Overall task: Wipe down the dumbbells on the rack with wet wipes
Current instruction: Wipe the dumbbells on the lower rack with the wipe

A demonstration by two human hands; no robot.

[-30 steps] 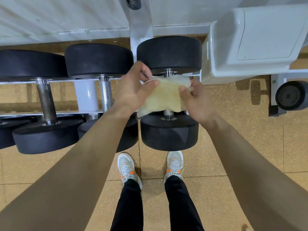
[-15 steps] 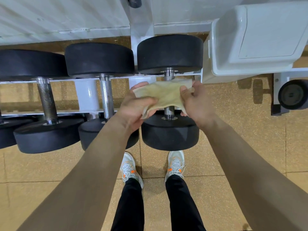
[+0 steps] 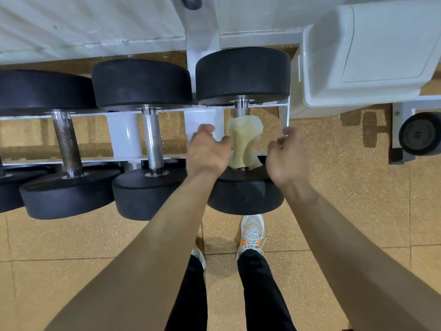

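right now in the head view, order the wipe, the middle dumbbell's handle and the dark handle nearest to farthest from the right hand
1. wipe, just left of the right hand
2. middle dumbbell's handle, further left
3. dark handle, far left

A white metal rack (image 3: 124,139) runs left to right, carrying black round-headed dumbbells side by side, each with one head far and one near. The rightmost dumbbell (image 3: 243,75) has a pale yellowish wet wipe (image 3: 243,139) draped over its handle. The left hand (image 3: 206,151) is just beside the wipe's left edge; the right hand (image 3: 287,156) is to its right, apart from it. A white plastic bin (image 3: 358,56) stands right of the rack's far end. Two light sneakers (image 3: 251,232) stand on the tan tiled floor (image 3: 334,187), near of the rack.
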